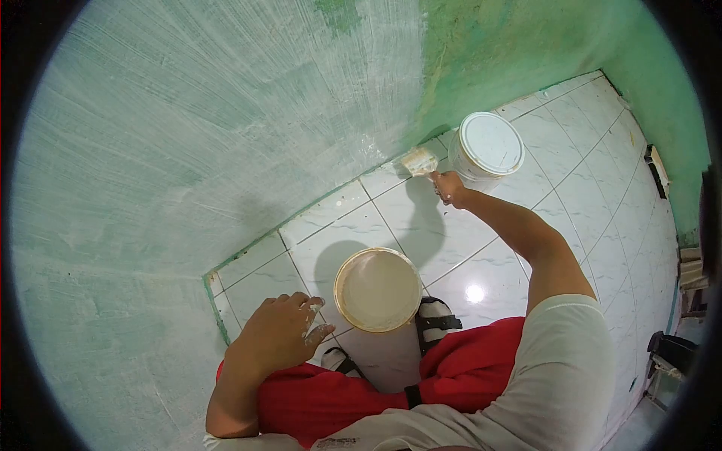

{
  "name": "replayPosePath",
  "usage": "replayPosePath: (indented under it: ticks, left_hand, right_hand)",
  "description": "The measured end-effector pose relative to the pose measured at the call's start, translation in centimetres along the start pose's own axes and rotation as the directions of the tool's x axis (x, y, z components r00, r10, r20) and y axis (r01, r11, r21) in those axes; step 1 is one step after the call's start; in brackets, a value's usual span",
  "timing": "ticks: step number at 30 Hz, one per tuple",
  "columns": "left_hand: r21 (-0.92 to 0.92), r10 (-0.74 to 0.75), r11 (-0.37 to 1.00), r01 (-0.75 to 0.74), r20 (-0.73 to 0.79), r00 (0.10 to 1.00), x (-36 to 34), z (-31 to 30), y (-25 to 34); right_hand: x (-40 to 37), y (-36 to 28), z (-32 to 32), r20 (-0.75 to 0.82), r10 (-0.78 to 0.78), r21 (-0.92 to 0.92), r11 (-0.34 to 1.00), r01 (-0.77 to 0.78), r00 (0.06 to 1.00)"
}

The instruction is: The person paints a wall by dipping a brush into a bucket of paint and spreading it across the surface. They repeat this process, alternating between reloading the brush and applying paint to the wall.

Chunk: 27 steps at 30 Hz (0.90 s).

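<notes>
My right hand is closed round the handle of a wide paint brush, whose whitish bristles are near the foot of the wall. Beside that hand stands a white lidded bucket on the tiled floor. My left hand holds nothing; its fingers are apart and bent, with white paint on the thumb and fingertips. Just right of it is an open bucket of whitish paint, in front of my feet.
The wall on the left has streaky white paint over green; a greener wall part adjoins it. White tiles cover the floor. Dark objects stand at the right edge.
</notes>
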<state>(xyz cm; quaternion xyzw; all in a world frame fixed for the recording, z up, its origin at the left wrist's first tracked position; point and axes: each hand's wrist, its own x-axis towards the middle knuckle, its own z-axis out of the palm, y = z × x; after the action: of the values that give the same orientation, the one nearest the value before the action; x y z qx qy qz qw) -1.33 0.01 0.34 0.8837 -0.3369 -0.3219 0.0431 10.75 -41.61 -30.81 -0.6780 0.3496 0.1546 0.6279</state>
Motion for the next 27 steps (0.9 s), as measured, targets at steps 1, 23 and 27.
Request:
replayPosePath:
  ticks: [1,23,27]
  left_hand:
    - [-0.001,-0.014,1.000,0.014,0.013,1.000,0.1,-0.1,0.1]
    - [-0.041,-0.001,0.999,0.002,0.026,1.000,1.4,0.3,-2.3]
    - [-0.024,0.053,0.998,-0.053,0.004,0.999,1.0,0.5,-2.4]
  right_hand:
    - [0.7,0.3,-0.2,0.002,0.001,-0.003,1.000,-0.001,1.000]
    - [4.3,-3.8,3.2,0.041,-0.018,0.022,1.000,0.017,0.999]
    - [1.7,-5.5,1.1,0.041,-0.125,0.016,0.992,0.124,0.991]
